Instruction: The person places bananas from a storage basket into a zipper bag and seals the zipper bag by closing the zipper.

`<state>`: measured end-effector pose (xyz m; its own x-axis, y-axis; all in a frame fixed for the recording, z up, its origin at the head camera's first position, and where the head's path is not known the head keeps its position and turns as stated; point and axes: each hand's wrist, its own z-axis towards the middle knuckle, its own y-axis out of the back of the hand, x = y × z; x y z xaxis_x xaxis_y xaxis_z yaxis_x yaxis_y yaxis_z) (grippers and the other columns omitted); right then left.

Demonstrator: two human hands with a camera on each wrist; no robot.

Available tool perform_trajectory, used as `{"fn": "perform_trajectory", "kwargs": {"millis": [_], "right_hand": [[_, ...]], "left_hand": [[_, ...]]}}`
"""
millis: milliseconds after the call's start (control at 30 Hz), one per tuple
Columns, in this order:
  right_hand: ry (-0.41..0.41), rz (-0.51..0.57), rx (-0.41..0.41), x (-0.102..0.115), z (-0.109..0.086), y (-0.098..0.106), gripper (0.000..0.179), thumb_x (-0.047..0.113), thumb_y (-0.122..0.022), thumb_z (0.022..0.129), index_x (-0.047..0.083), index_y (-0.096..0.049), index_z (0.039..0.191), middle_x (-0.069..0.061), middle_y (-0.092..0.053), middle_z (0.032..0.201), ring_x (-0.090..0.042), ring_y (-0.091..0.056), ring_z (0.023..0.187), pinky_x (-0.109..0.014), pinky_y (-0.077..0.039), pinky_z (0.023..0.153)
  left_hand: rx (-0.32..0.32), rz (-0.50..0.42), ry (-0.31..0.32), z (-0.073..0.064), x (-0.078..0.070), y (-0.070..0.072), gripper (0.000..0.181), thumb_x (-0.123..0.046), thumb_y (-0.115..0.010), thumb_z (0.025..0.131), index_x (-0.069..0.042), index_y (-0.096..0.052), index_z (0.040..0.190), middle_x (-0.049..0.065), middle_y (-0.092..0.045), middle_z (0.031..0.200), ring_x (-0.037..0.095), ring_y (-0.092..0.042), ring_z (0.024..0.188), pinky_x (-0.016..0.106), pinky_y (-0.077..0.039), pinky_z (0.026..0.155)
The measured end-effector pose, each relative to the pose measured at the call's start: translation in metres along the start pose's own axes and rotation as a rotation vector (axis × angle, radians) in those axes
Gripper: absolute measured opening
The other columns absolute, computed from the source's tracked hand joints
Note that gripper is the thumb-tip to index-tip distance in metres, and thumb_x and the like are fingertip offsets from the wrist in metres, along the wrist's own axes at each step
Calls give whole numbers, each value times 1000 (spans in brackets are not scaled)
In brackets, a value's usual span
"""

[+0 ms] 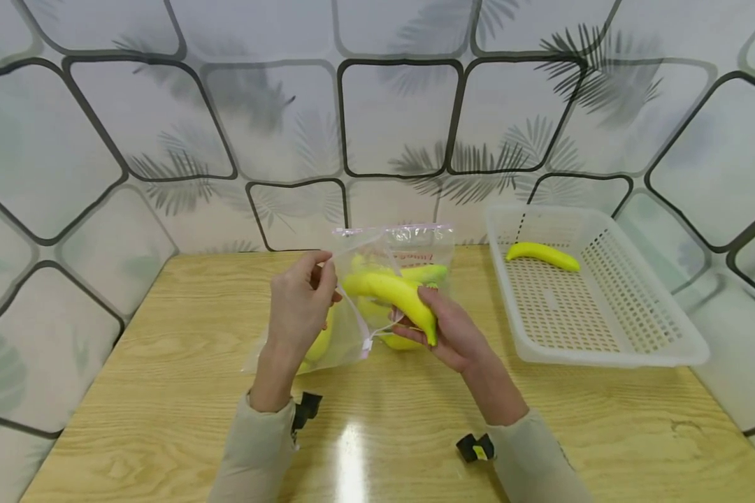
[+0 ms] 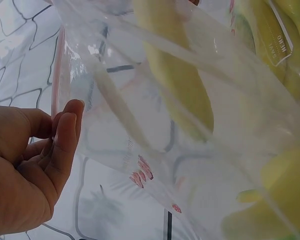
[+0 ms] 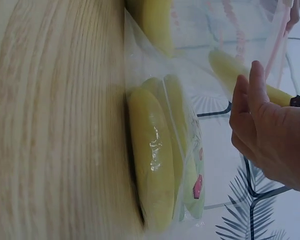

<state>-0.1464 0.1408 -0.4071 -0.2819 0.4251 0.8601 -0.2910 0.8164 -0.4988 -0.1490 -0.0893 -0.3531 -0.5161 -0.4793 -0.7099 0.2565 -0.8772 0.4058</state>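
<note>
My left hand (image 1: 300,297) pinches the rim of a clear zip bag (image 1: 350,339), and its mouth gapes toward the right. A yellow toy-like banana (image 1: 393,292) lies in my right hand (image 1: 458,332), gripped near its dark-tipped end. The banana's other end reaches into the bag mouth; in the left wrist view this banana (image 2: 182,85) shows through the film. Lower in the same bag is another banana (image 1: 319,344). Right behind stands a second clear bag (image 1: 439,244) with several bananas, seen closer as yellow bananas (image 3: 151,155) in the right wrist view.
A white perforated plastic basket (image 1: 604,358) stands on the right of the wooden table (image 1: 182,391), with one banana (image 1: 543,256) inside. Patterned fabric (image 1: 396,119) walls the table at the back and sides.
</note>
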Motion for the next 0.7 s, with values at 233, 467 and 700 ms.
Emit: {"fn": "perform_trajectory", "kwargs": {"millis": [233,467,700], "right_hand": [[-28,61,-18,-1,1,-1,36,28,-33,110,1,-36,133,-15,-58,105,-20,-66,94,-28,-59,82],[-54,104,38,3,-1,1,36,16,-27,107,-1,-27,139,-18,-52,117,-23,-63,105,-31,-57,88],[-28,16,39,2,-2,0,44,25,-34,110,-7,-32,140,-14,-58,109,-22,-65,103,-32,-57,87]], "left_hand": [[6,8,-9,0,-1,0,20,-6,-54,100,4,-67,111,10,-65,66,20,-65,52,23,-42,31],[-7,25,-22,-1,-2,1,20,-6,-55,100,5,-67,111,10,-65,66,18,-65,51,23,-41,31],[-8,8,-18,-1,-3,1,19,-6,-55,100,4,-67,111,10,-65,66,18,-64,51,23,-41,31]]}}
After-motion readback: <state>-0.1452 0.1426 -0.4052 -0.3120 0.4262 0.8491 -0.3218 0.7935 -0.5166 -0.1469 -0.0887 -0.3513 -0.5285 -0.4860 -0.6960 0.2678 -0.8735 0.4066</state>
